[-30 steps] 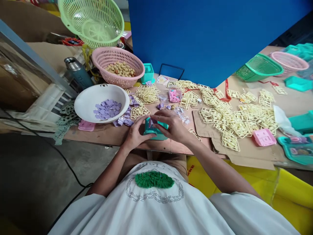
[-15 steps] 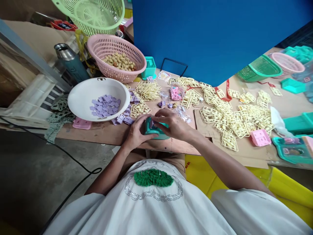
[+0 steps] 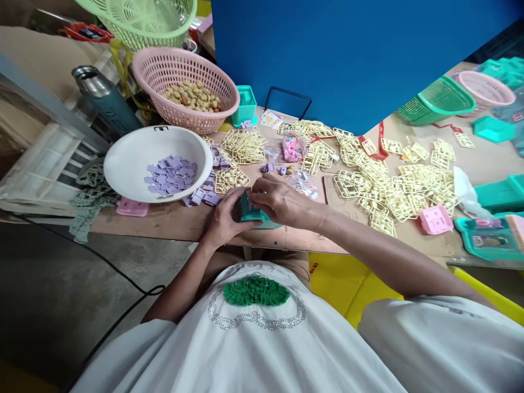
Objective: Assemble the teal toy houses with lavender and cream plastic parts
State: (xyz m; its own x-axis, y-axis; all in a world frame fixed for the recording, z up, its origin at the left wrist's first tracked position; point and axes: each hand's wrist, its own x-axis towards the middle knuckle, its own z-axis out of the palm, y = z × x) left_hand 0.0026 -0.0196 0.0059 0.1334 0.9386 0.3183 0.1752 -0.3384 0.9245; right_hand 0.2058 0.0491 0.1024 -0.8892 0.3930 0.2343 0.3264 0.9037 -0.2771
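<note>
A teal plastic box [image 3: 267, 219] rests at the front edge of the wooden table [image 3: 303, 238]. My left hand [image 3: 224, 218] is wrapped round its left side, with the thumb along the near face. Over the top of the box is my right hand [image 3: 278, 201], its fingers pinched together on a small purple piece, mostly hidden by the fingers. Small purple parts [image 3: 203, 196] lie just left of my hands, and beyond them are cream part frames [image 3: 231, 179] and a clear bag of pink pieces [image 3: 292, 148].
At the left a white bowl [image 3: 123, 164] holds purple pieces, beside a metal flask [image 3: 108, 101]. Behind it stands a pink basket [image 3: 149, 68] of peanuts. A blue panel [image 3: 327, 54] rises at the back. Many cream frames [image 3: 397, 191] and a pink part [image 3: 435, 219] lie right.
The whole view has shifted slightly. My right hand has turned a little over the box, and its fingers are bunched closer together. My left hand keeps its hold on the box.
</note>
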